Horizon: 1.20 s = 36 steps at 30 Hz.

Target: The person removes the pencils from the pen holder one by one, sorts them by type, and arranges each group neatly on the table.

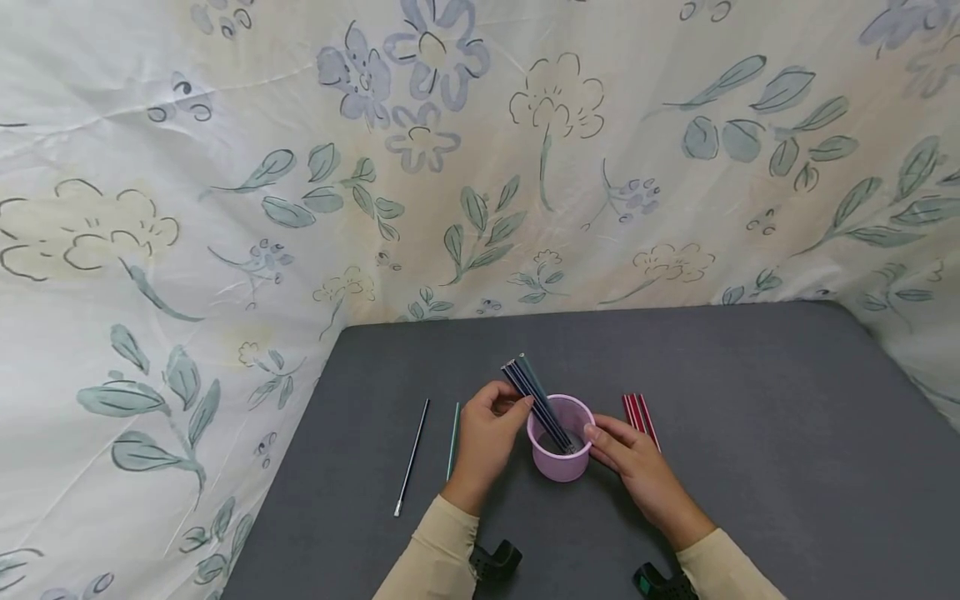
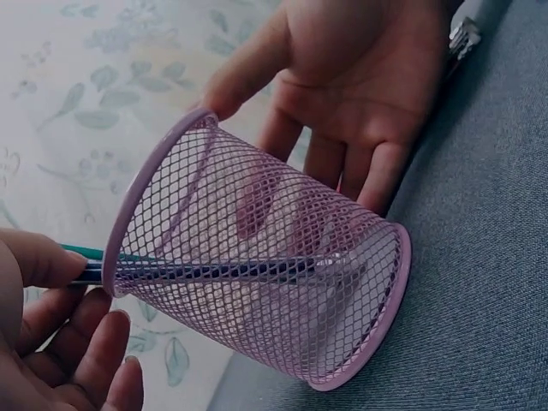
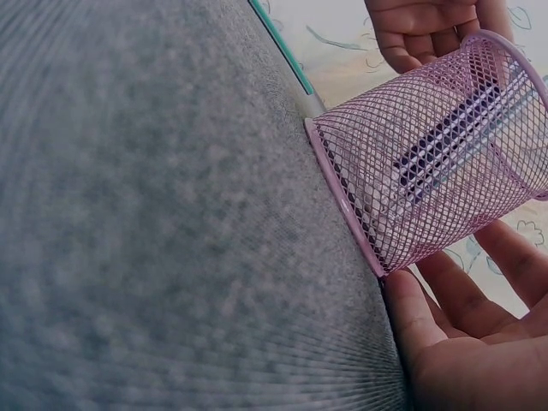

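A pink mesh pen cup point(image 1: 562, 467) stands on the grey table, tilted in both wrist views. My right hand point(image 1: 637, 467) holds its right side, thumb at the rim and fingers along the mesh wall. Several slim dark-blue and teal paintbrushes point(image 1: 536, 392) lean inside the cup, their upper ends sticking out to the left. My left hand point(image 1: 491, 433) pinches them between thumb and forefinger just above the rim. In the left wrist view, the lower ends of the paintbrushes point(image 2: 248, 272) show through the mesh near the bottom.
A dark paintbrush point(image 1: 412, 458) lies left on the grey table point(image 1: 787, 433). Beside the left hand lies a teal stick point(image 1: 453, 437), partly hidden. Several red sticks point(image 1: 637, 410) lie beyond the right hand. Floral cloth point(image 1: 480, 200) hangs behind and at the sides.
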Each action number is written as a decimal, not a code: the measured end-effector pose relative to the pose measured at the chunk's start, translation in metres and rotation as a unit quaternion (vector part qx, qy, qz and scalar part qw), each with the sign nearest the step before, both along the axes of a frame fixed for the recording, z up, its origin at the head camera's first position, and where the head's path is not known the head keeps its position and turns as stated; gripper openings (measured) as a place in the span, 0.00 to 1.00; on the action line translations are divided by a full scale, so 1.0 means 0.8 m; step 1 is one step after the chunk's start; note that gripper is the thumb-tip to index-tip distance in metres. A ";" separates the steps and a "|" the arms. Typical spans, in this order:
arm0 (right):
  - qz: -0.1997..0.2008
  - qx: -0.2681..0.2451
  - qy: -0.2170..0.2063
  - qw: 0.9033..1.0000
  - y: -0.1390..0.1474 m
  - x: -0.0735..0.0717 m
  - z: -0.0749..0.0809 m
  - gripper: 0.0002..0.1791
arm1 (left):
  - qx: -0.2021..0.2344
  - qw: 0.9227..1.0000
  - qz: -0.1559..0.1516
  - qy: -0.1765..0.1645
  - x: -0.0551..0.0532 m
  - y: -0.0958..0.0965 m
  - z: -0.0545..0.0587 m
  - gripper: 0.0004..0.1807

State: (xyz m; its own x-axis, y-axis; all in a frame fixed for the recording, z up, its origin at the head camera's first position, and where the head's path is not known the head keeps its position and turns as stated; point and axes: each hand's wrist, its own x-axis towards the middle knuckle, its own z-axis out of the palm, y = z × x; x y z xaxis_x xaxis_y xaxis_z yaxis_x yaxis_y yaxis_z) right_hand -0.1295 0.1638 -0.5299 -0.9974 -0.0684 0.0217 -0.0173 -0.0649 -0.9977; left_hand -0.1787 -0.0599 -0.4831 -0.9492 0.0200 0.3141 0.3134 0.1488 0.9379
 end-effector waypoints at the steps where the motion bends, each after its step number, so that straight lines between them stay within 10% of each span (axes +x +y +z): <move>1: 0.000 0.001 0.000 1.000 0.000 0.000 0.000 0.25 | 0.005 1.000 -0.002 0.002 0.000 -0.001 0.000 0.03; 36: 0.005 0.004 0.009 1.000 0.000 0.002 -0.010 0.25 | 0.154 0.986 -0.017 0.061 -0.002 -0.038 0.023 0.10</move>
State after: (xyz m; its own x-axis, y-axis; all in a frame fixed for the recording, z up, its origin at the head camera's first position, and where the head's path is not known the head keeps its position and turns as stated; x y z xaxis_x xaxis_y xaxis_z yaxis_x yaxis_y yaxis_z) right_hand -0.1277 0.1639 -0.5376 -0.9962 -0.0786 0.0382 -0.0337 -0.0580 -0.9977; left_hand -0.1800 -0.0907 -0.4644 -0.9042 -0.0625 0.4225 0.4270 -0.1509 0.8916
